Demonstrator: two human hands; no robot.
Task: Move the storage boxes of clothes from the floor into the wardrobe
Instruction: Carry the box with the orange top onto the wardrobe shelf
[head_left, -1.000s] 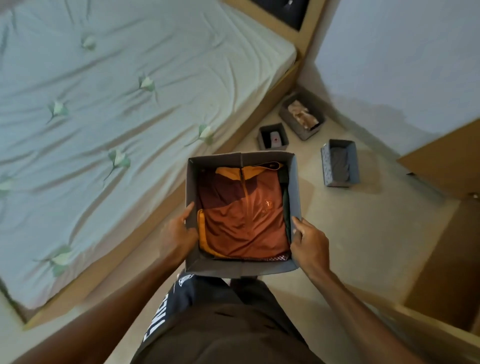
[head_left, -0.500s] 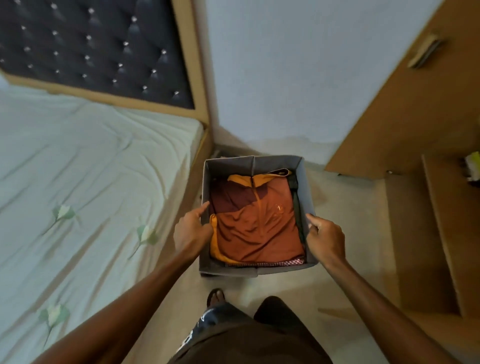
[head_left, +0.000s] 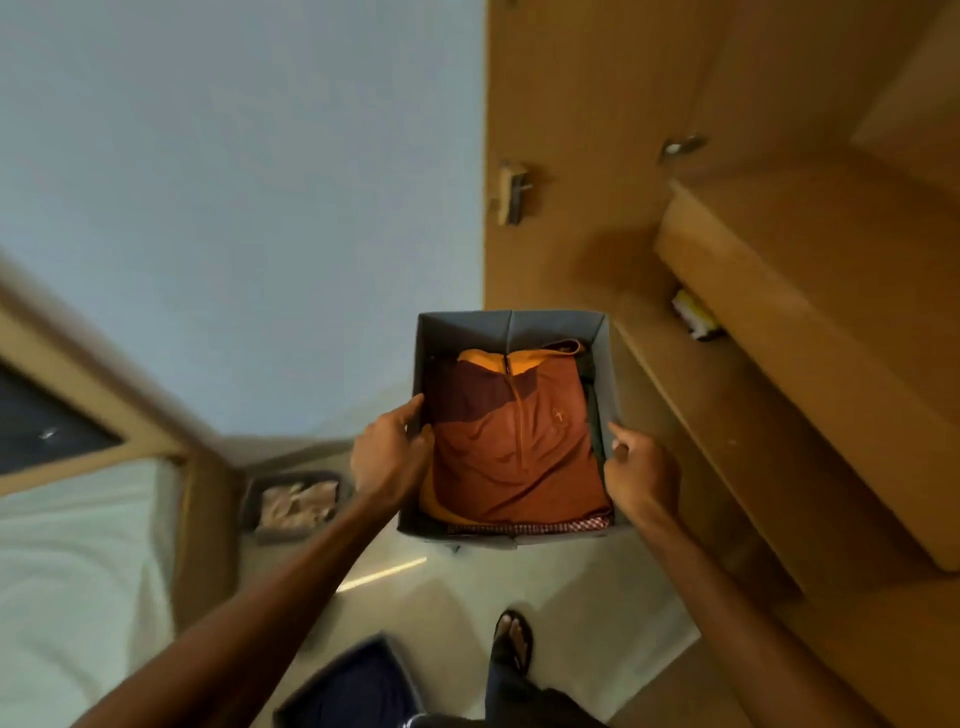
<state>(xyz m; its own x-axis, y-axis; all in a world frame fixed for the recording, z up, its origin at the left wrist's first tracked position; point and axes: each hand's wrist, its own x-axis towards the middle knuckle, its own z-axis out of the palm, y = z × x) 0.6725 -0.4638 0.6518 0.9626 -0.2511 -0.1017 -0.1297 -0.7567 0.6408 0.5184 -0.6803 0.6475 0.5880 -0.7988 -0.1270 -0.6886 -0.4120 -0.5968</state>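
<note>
I hold a grey fabric storage box (head_left: 467, 332) in the air at chest height, just left of the open wooden wardrobe (head_left: 779, 415). Folded orange and maroon clothes (head_left: 514, 447) fill it. My left hand (head_left: 389, 452) grips the box's left wall, thumb inside. My right hand (head_left: 639, 467) grips the right wall. On the floor by the bed stands a second grey box (head_left: 296, 501) with pale clothes. A third box (head_left: 353, 686) with dark cloth shows blurred at the bottom edge.
The wardrobe's shelves (head_left: 727, 395) run along the right, one bearing a small yellow-white item (head_left: 693, 314). An open wardrobe door (head_left: 545, 156) with a handle stands behind the box. The bed (head_left: 67, 571) fills the lower left. My sandalled foot (head_left: 511, 642) is on the floor.
I have turned right with the box, away from the bed and toward the wardrobe. The box is now higher and next to the shelves. Both hands keep their grip.
</note>
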